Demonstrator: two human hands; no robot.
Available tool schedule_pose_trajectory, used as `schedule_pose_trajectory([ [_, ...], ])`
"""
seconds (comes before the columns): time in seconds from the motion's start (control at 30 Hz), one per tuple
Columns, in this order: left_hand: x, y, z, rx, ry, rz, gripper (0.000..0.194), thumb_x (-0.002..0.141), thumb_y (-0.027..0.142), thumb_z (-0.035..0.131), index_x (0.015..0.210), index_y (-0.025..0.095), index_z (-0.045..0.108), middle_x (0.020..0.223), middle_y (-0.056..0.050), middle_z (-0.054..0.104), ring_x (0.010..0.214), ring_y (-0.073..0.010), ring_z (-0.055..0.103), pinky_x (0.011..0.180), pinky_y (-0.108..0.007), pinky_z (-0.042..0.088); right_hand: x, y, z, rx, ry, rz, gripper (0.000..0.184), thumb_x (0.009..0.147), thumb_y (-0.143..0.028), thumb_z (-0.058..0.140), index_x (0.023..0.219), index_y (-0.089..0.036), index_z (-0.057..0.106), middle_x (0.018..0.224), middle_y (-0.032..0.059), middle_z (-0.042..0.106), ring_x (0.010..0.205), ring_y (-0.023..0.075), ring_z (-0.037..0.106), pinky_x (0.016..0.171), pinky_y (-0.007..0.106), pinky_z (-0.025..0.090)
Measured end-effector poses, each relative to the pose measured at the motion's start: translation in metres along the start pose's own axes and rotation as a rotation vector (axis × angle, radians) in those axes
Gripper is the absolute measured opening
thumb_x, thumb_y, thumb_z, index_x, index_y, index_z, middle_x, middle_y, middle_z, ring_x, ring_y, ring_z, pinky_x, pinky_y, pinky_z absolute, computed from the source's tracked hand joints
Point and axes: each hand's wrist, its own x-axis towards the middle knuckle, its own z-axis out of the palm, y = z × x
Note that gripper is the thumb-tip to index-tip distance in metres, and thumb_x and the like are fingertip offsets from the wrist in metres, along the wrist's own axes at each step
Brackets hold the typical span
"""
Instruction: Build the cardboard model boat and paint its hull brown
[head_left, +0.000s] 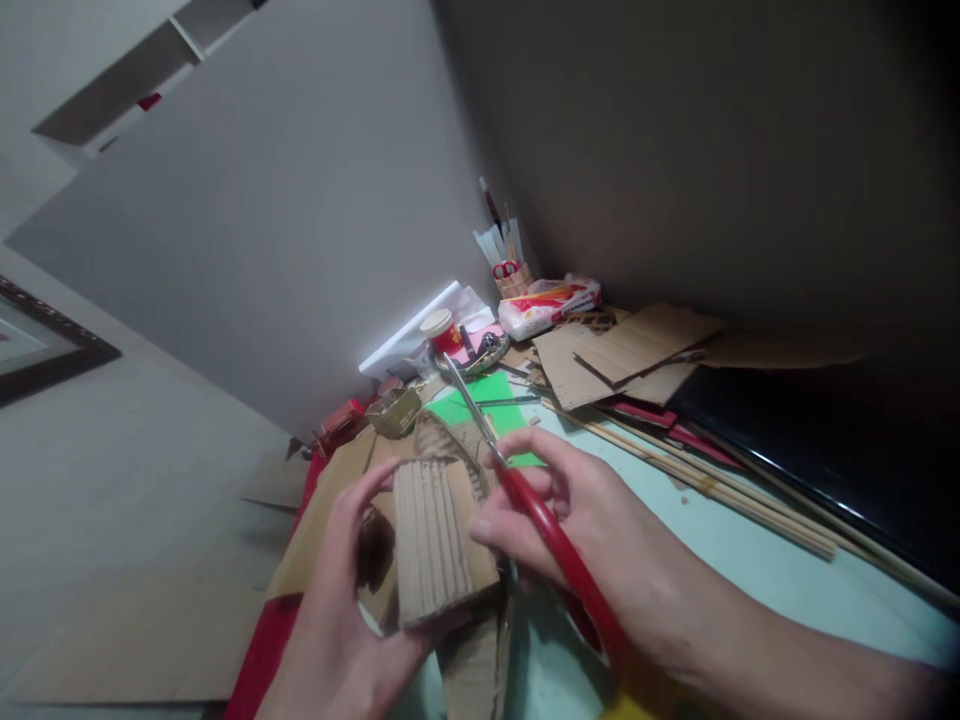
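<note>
Fingers and thumb of my left hand (341, 600) are wrapped around a small corrugated cardboard block (433, 540), its exposed ridges facing me. Red-handled scissors (559, 545) lie in my right hand (600, 510), their metal blades pointing up and away over the table. My right thumb and fingers are also at the right edge of the block. Part of the scissors' handles is hidden by the hand. Under the block, a strip of cardboard (472, 665) hangs down; I cannot tell whether it is joined to the block.
Behind my hands lie a green sheet (491, 390), a red cup with a pale lid (441, 332) and a small cardboard box (394, 412). Cardboard sheets (649, 345), wooden sticks (720, 490) and a glossy black object (810, 450) line the right. A pencil holder (512, 280) stands in the corner.
</note>
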Motion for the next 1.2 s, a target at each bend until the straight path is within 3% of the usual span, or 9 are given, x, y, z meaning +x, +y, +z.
schedule_pose_trajectory([
  [0.27, -0.0009, -0.0054, 0.0008, 0.070, -0.044, 0.041, 0.086, 0.061, 0.028, 0.090, 0.132, 0.044, 0.045, 0.135, -0.002, 0.054, 0.119, -0.0307, 0.057, 0.095, -0.040, 0.053, 0.0004, 0.0034, 0.0002, -0.012, 0.005, 0.021, 0.054, 0.062, -0.013, 0.088, 0.095, -0.020, 0.046, 0.063, -0.0094, 0.059, 0.050, 0.0064, 0.049, 0.047, 0.016, 0.037],
  [0.5, -0.0007, -0.0082, -0.0019, 0.118, -0.065, 0.087, 0.087, 0.063, 0.031, 0.089, 0.134, 0.046, 0.042, 0.136, -0.002, 0.053, 0.120, -0.0300, 0.058, 0.097, -0.042, 0.054, 0.0004, 0.0005, 0.0021, -0.015, -0.002, 0.071, 0.041, 0.078, 0.004, 0.071, 0.098, -0.019, 0.044, 0.060, -0.0106, 0.058, 0.049, 0.0048, 0.048, 0.045, 0.013, 0.038],
  [0.77, 0.0008, -0.0055, -0.0006, 0.116, -0.092, 0.101, 0.084, 0.065, 0.030, 0.088, 0.133, 0.045, 0.041, 0.136, -0.001, 0.053, 0.120, -0.0269, 0.059, 0.098, -0.038, 0.054, 0.0007, 0.0021, 0.0015, -0.110, -0.008, 0.063, 0.030, 0.086, -0.007, 0.069, 0.103, -0.019, 0.046, 0.060, -0.0076, 0.061, 0.050, 0.0063, 0.047, 0.046, 0.015, 0.037],
  [1.2, -0.0034, -0.0004, 0.0005, 0.107, -0.059, 0.053, 0.081, 0.062, 0.034, 0.089, 0.129, 0.043, 0.046, 0.132, 0.001, 0.056, 0.117, -0.0255, 0.060, 0.096, -0.037, 0.053, 0.0030, 0.0044, 0.0015, -0.034, -0.018, 0.042, 0.044, 0.074, 0.006, 0.075, 0.099, -0.018, 0.049, 0.058, -0.0111, 0.060, 0.050, 0.0049, 0.049, 0.047, 0.011, 0.037],
])
